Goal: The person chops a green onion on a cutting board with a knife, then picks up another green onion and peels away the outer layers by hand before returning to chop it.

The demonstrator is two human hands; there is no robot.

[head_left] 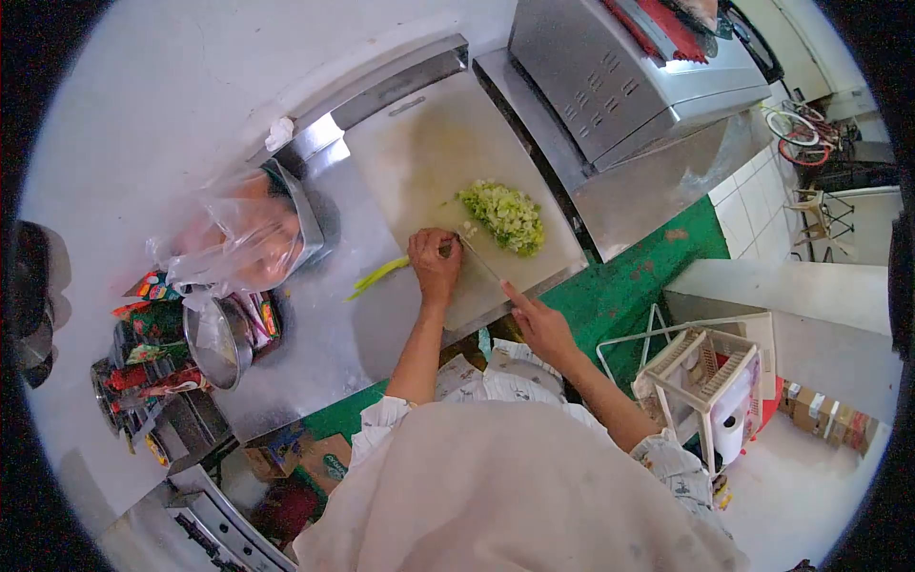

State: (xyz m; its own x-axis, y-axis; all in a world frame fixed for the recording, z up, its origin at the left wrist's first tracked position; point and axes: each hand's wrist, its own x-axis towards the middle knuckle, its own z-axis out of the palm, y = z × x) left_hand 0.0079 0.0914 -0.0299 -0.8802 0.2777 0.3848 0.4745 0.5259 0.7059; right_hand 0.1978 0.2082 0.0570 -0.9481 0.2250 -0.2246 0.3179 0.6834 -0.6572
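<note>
On a white cutting board (410, 143), my left hand (436, 264) is closed around a bunch of green stalks (379, 276), whose ends stick out to the left past the board's edge. My right hand (541, 326) grips a knife (484, 263) by its handle, which the fingers hide. The blade reaches up-left to the fingertips of my left hand, where the stalks are cut; a few small bits lie beside it. A heap of chopped pale-green pieces (505, 217) rests on the board, up and right of the blade.
The board lies on a steel table (324, 343). At left are a plastic-bagged container (253, 229), a metal bowl (217, 341) and several colourful packets (152, 334). A large metal appliance (610, 86) stands at the upper right. A plastic rack (705, 367) is on the right.
</note>
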